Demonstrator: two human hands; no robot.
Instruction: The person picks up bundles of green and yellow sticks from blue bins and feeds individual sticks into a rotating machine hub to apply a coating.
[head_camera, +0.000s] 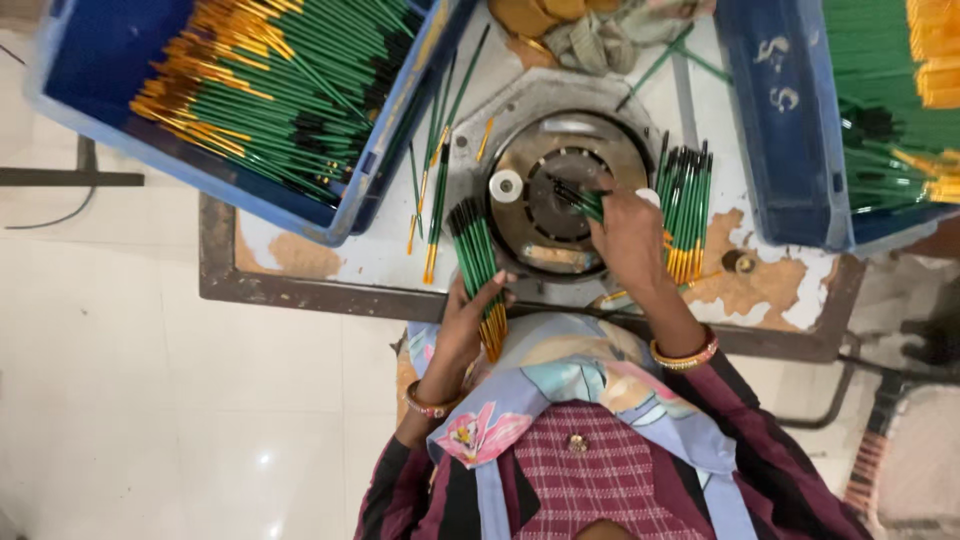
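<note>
My left hand grips a bundle of green-handled paintbrushes with black bristles up and gold ferrules toward me, held upright at the near edge of the table. My right hand rests over a round metal machine disc and pinches a single green brush, its tip pointing at the disc's middle. A second row of the same brushes lies flat just right of that hand.
A blue crate full of green and gold brushes sits at the far left, another blue crate at the far right. Loose brushes lie between the left crate and the disc. A small white roll stands on the disc's left edge.
</note>
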